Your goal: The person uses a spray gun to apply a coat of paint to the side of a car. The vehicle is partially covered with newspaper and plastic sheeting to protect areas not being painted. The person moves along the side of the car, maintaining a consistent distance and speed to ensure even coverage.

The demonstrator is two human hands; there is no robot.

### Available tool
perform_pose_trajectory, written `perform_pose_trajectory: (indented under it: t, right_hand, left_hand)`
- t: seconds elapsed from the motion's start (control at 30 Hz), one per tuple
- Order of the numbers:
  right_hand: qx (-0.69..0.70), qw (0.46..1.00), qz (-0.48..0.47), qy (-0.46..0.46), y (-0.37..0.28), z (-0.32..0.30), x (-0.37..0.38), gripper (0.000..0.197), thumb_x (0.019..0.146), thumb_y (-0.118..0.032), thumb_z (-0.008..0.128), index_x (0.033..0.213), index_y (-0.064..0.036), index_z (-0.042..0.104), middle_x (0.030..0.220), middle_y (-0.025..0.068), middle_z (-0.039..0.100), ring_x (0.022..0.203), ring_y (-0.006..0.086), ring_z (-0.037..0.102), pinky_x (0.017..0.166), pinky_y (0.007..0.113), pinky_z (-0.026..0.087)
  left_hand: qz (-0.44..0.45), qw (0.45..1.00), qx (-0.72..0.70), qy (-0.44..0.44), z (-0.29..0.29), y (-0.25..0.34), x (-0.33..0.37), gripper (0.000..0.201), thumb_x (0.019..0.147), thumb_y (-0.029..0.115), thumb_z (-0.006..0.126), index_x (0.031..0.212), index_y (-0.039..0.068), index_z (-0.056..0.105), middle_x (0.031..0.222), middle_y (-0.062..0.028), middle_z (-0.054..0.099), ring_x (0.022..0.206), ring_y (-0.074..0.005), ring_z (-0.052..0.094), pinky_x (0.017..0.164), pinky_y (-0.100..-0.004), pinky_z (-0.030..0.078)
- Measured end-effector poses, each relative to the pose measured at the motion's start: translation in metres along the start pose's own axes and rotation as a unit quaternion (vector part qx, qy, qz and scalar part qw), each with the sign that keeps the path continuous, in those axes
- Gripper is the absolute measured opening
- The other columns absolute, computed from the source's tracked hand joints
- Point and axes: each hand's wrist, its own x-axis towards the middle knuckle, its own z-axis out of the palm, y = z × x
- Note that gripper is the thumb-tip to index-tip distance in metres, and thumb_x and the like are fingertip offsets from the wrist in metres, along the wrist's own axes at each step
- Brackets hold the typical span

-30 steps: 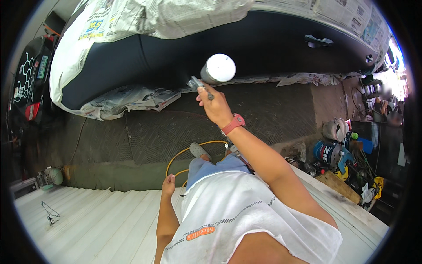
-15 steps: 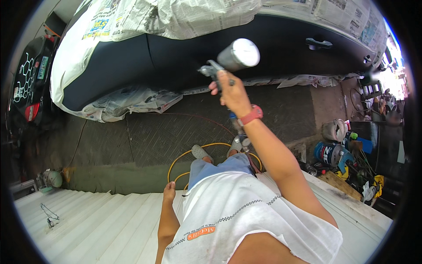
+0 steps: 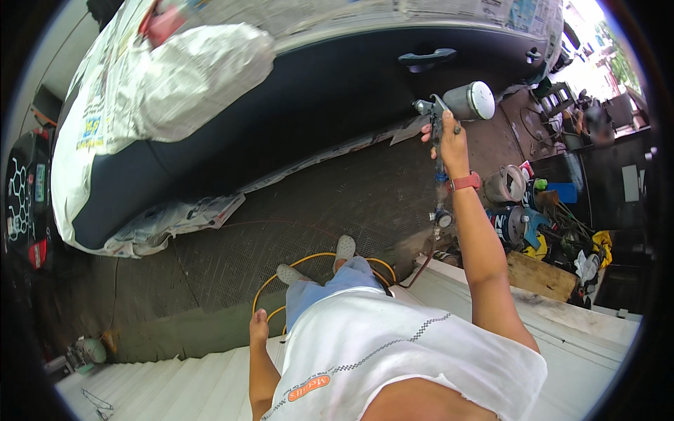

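My right hand (image 3: 451, 144) is wrapped round the handle of a spray gun (image 3: 437, 119), with a finger at its trigger. A silvery paint cup (image 3: 469, 101) sits on the gun, and a small round gauge (image 3: 443, 219) hangs below the handle. The gun's nozzle points at the dark car side panel (image 3: 330, 91), close to it, below the door handle (image 3: 427, 59). Down at my left side, my left hand (image 3: 259, 324) is closed on a yellow hose (image 3: 267, 282), which loops past my feet.
Newspaper and plastic masking (image 3: 203, 63) cover the car's upper part. Paint cans (image 3: 507, 223), a bucket (image 3: 504, 184) and a wooden board (image 3: 540, 275) crowd the right side. Another dark car (image 3: 28, 196) stands far left. White corrugated sheeting (image 3: 175, 386) lies behind me.
My right hand has carried the spray gun rightward along the panel, to below the door handle. My view and body have turned; the left hand still grips the hose.
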Motion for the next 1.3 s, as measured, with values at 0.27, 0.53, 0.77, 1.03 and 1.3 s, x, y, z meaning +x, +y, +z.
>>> perform_pose_trajectory:
  t: [0.27,0.53,0.77,1.03,1.3]
  right_hand:
    - [-0.012,0.995,0.011,0.101,0.014,-0.108,0.093,0.062,0.111,-0.054,0.042,0.117,0.0007,0.069,0.084,0.0103,0.074,0.066,0.0144,0.07,0.042,0.027,0.05]
    - [-0.09,0.973,-0.023,0.212,0.004,-0.161,0.171,0.068,0.109,-0.06,0.039,0.123,-0.0011,0.07,0.09,0.0113,0.076,0.07,0.0169,0.073,0.044,0.029,0.053]
    - [-0.006,0.985,-0.033,0.167,-0.021,-0.1,0.139,0.065,0.11,-0.058,0.041,0.123,-0.0012,0.069,0.09,0.0103,0.075,0.07,0.0147,0.072,0.043,0.027,0.052]
    - [0.047,0.996,-0.011,-0.08,-0.043,0.059,0.002,0.059,0.11,-0.054,0.046,0.13,-0.0014,0.065,0.092,0.0081,0.072,0.074,0.0102,0.068,0.045,0.023,0.047]
    - [0.1,0.976,-0.042,-0.19,-0.06,0.232,-0.125,0.044,0.111,-0.038,0.053,0.132,-0.0022,0.068,0.084,0.0031,0.069,0.072,0.0073,0.062,0.055,0.025,0.05]
  left_hand:
    - [0.01,0.998,0.047,-0.03,0.043,0.056,-0.035,0.051,0.107,0.036,0.059,0.141,-0.003,0.061,0.14,-0.0186,0.066,0.132,-0.0289,0.061,0.112,-0.0375,0.045]
    - [0.002,0.999,0.045,-0.01,0.048,0.048,-0.049,0.051,0.107,0.035,0.06,0.14,-0.003,0.062,0.137,-0.0185,0.068,0.128,-0.0279,0.063,0.111,-0.0368,0.046]
    - [-0.002,1.0,0.014,-0.026,0.045,-0.007,-0.034,0.052,0.106,0.035,0.061,0.14,-0.004,0.061,0.137,-0.0186,0.068,0.128,-0.0279,0.063,0.111,-0.0375,0.046]
    - [0.043,0.996,0.055,-0.048,0.02,-0.005,-0.016,0.052,0.107,0.038,0.058,0.141,-0.001,0.061,0.138,-0.0193,0.067,0.129,-0.0298,0.063,0.111,-0.0381,0.047]
    - [0.028,0.999,0.027,-0.021,-0.034,-0.003,-0.009,0.051,0.108,0.037,0.058,0.142,0.0,0.06,0.138,-0.0173,0.068,0.129,-0.0271,0.064,0.11,-0.0365,0.047]
